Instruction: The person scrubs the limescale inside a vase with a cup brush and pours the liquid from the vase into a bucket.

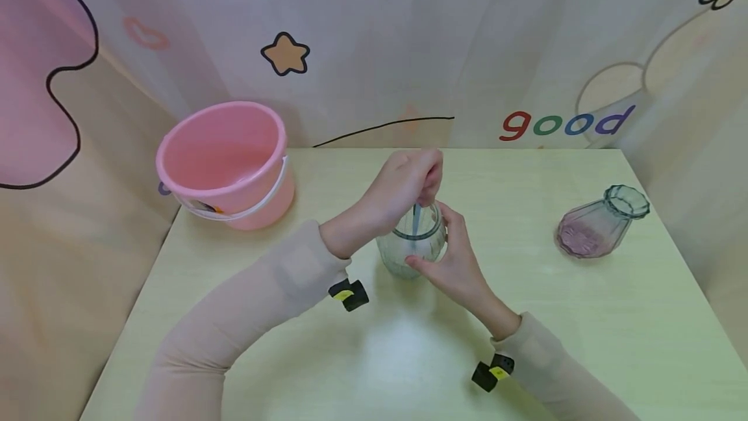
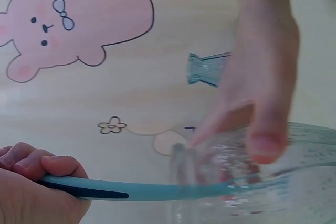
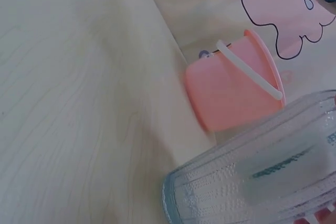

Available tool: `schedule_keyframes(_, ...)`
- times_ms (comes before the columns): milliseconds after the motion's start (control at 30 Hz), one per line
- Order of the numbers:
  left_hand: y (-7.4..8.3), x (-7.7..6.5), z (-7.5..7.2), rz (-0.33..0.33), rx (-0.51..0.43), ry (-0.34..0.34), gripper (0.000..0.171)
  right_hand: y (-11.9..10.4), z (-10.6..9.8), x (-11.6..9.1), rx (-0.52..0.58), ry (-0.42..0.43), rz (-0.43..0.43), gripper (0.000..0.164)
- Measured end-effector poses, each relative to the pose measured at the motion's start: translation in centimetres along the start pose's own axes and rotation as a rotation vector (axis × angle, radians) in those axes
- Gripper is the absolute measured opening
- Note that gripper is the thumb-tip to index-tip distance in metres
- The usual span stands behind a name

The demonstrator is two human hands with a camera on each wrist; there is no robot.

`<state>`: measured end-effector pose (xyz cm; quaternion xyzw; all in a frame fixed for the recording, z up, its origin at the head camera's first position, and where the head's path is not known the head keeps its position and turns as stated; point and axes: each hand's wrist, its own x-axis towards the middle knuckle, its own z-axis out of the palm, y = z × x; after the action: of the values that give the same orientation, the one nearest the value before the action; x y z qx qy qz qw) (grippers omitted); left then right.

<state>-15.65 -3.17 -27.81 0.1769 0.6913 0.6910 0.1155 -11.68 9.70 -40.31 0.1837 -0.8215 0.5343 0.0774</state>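
Note:
A clear ribbed glass jar (image 1: 399,262) stands on the table in front of me. My right hand (image 1: 458,268) grips it from the right, thumb on the near side and fingers on the far side. Over the jar's mouth, my left hand (image 1: 406,180) holds a slim teal toothbrush (image 2: 152,191) with a dark blue inlay. Its lower part reaches down through the mouth into the jar. Seen through the ribbed glass in the right wrist view, that lower part is only a blurred dark streak.
At the back left of the table (image 1: 327,356) stands a pink bucket (image 1: 260,210) with a white handle. A small glass vase (image 1: 590,229), tinted purple at its base, lies on its side at the right. Behind the table hangs a printed cloth (image 1: 374,51).

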Motion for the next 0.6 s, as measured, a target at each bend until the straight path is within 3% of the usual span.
schedule_keyframes(167,2.0,-0.4,-0.4,0.034,-0.038,-0.023,0.028,2.6,1.0,0.0,-0.038,0.063,-0.037,0.092)
schedule_keyframes(333,3.2,-0.5,-0.5,0.080,-0.076,-0.037,0.027,2.9,1.3,0.0,-0.045,0.079,-0.042,0.092)
schedule_keyframes(467,3.4,-0.6,-0.6,0.090,-0.107,-0.037,0.026,2.8,1.1,-0.1,-0.031,0.048,-0.030,0.090)
schedule_keyframes(600,3.0,-0.6,-0.6,0.090,-0.109,-0.032,0.027,2.6,0.2,-0.1,0.007,-0.038,0.008,0.090)
